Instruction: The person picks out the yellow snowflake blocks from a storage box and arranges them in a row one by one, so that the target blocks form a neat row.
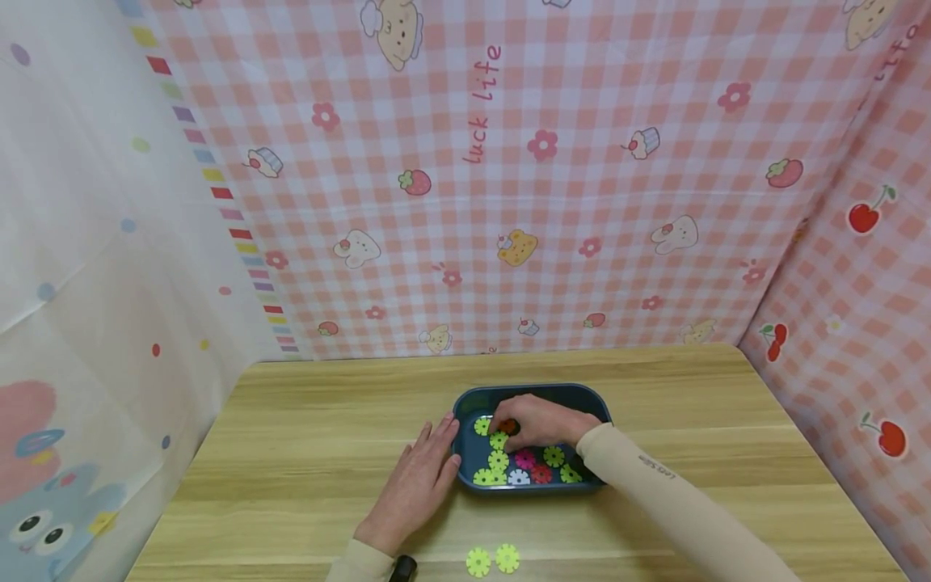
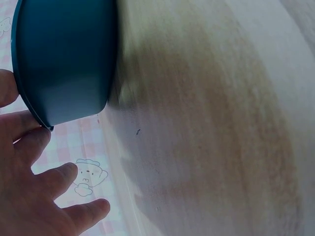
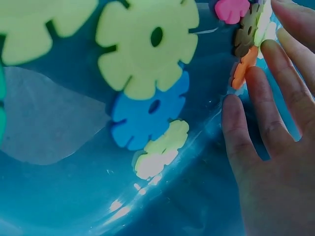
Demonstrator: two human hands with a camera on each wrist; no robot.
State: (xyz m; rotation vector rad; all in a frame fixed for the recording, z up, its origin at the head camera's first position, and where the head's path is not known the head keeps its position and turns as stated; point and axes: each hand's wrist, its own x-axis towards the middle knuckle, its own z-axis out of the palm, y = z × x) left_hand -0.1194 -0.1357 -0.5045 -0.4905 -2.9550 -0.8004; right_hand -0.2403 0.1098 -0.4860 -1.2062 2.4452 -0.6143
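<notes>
A dark blue tray (image 1: 534, 491) holds several flower-shaped notched discs: yellow-green discs (image 1: 498, 461), a pink disc (image 1: 524, 458), a red disc (image 1: 541, 474) and a white disc (image 1: 519, 477). My right hand (image 1: 541, 420) reaches into it, thumb and index finger apart around a yellow-green disc (image 3: 263, 24); an orange disc (image 3: 241, 69) lies by the fingertips. Whether they touch is unclear. Beside the tray, my left hand (image 1: 418, 477) rests with fairly straight fingers against its left rim. A blue disc (image 3: 147, 110) shows in the right wrist view.
Two yellow-green discs, a left one (image 1: 478, 562) and a right one (image 1: 507, 558), lie on the wooden table (image 1: 327, 453) in front of the tray. A checked cloth (image 1: 509, 202) hangs behind the table's far edge.
</notes>
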